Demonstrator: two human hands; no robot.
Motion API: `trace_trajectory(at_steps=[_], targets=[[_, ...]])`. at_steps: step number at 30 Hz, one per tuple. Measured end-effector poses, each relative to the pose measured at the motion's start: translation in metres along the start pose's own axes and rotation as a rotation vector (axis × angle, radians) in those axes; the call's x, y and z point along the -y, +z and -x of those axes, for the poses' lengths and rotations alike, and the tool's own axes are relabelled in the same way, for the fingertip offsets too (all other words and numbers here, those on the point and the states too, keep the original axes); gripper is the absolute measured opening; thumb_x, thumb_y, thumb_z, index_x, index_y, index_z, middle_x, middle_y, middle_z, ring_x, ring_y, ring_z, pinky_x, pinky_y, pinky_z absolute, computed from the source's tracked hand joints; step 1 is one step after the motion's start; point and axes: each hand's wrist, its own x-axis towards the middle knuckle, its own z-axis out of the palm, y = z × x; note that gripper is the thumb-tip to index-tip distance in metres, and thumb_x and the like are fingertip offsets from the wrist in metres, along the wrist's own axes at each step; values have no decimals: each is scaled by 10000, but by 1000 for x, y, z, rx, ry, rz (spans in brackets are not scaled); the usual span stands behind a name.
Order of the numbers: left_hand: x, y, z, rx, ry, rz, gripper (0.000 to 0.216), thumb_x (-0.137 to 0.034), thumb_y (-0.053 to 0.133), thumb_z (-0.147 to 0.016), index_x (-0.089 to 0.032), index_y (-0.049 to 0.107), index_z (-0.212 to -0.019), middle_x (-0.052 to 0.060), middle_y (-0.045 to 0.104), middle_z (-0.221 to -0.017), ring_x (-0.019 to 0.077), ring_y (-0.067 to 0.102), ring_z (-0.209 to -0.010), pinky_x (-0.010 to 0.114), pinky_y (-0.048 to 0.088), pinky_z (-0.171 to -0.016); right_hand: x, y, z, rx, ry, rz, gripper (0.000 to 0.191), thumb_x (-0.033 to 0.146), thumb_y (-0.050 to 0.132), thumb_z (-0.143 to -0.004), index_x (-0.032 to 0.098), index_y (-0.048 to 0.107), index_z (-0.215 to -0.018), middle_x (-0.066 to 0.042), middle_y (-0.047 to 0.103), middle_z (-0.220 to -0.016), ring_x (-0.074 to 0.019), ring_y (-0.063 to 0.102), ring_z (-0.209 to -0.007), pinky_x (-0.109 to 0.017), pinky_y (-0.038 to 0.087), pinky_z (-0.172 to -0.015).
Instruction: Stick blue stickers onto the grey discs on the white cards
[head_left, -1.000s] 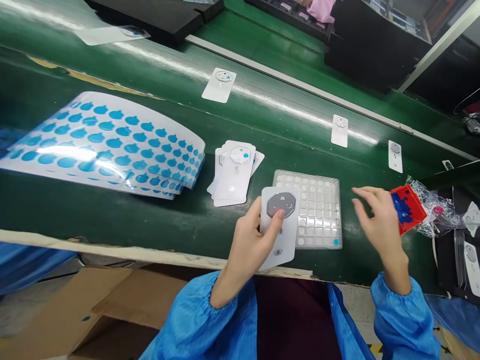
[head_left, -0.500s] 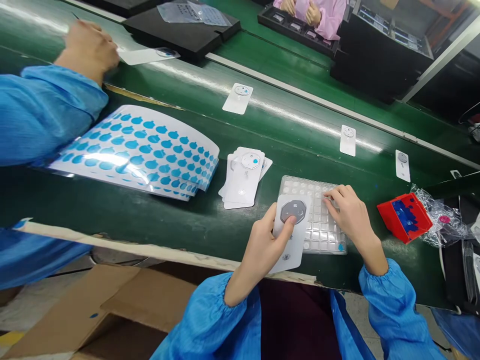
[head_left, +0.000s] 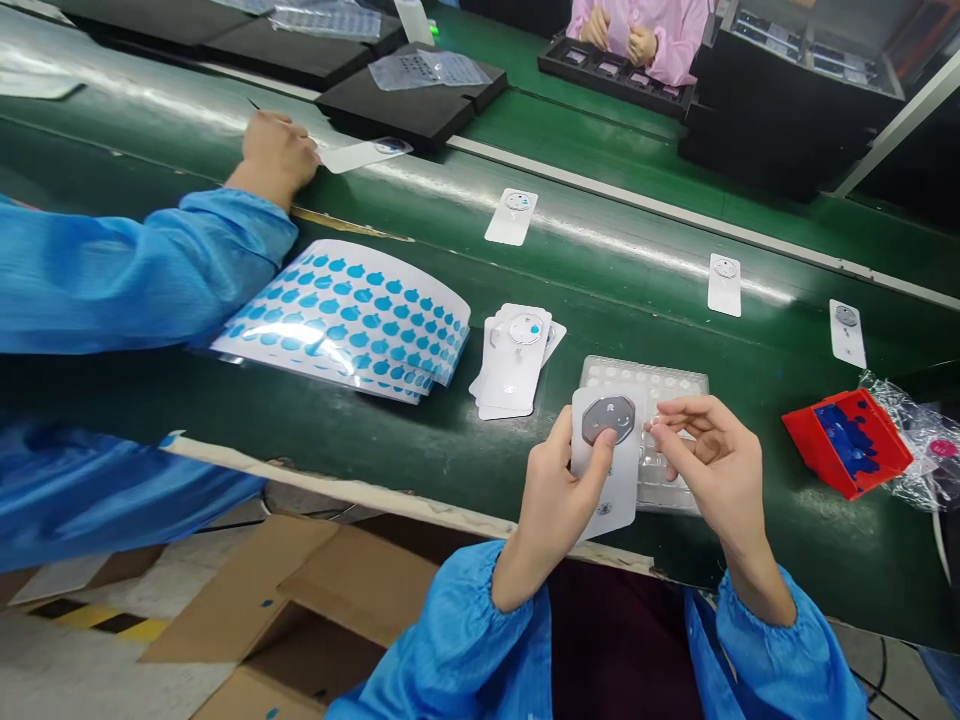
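1. Left hand: grasping a white card, thumb pressed on the grey octagonal disc near its top, the card tilted toward the wearer
2. Right hand: thumb and forefinger pinched on a small clear piece, just beside the card's right edge; the other fingers loosely curled; shape of the piece too small to make out
3. Clear tray: flat on the green bench, under both the card and the right hand, partly hidden by them; rows of small compartments, pale round bits in the far rows
4. Card stack: beyond the left hand and to its left, uneven, several white cards overlapping; a blue dot on the top one's disc
5. Sticker sheets: left of the stack, curved and glossy, with rows of blue tabbed rounds
6. Red box: right of the right hand and apart from it, blue pieces at its opening; crumpled clear wrap against its far side
7. Farther back, three single cards spaced out in a line: left card, middle card, right card
8. Co-worker's hand, blue sleeve, at upper left near another card; cannot tell its grip
9. Across the bench, a person in pink, hands over a black tray
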Motion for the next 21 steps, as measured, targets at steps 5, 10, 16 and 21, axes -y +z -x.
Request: trace_trajectory(at_steps=[5,10,16,21], targets=[[-3,2,4,-69,69,-85,149,-350,616,-1023,-218,634,-954,-17,726,-743,149,669,-598,232,506,-569,-1,11,0,-31,63,-133,207,388,857,-877,202,802,-950,-66,807,-860,-202,762,-726,-269,607,-506],[-4,3,7,-121,150,-158,145,-323,612,-1036,-223,621,-930,-18,720,-727,143,664,-574,226,501,-552,3,16,2,-62,18,-141,127,346,846,-876,224,815,-897,-41,800,-905,-175,739,-726,-260,608,-542],[-4,3,14,-112,162,-183,120,-319,611,-1055,-226,668,-1005,41,820,-895,205,801,-789,249,591,-650,5,20,7,-64,4,-69,108,339,842,-895,236,823,-923,-29,788,-882,-162,710,-710,-274,612,-609],[-6,4,15,-125,204,-187,137,-293,614,-1057,-220,711,-1119,68,861,-1057,217,834,-869,258,635,-699,3,25,12,-78,-41,-46,102,337,835,-914,239,821,-939,-44,802,-927,-191,737,-812,-286,604,-646]])
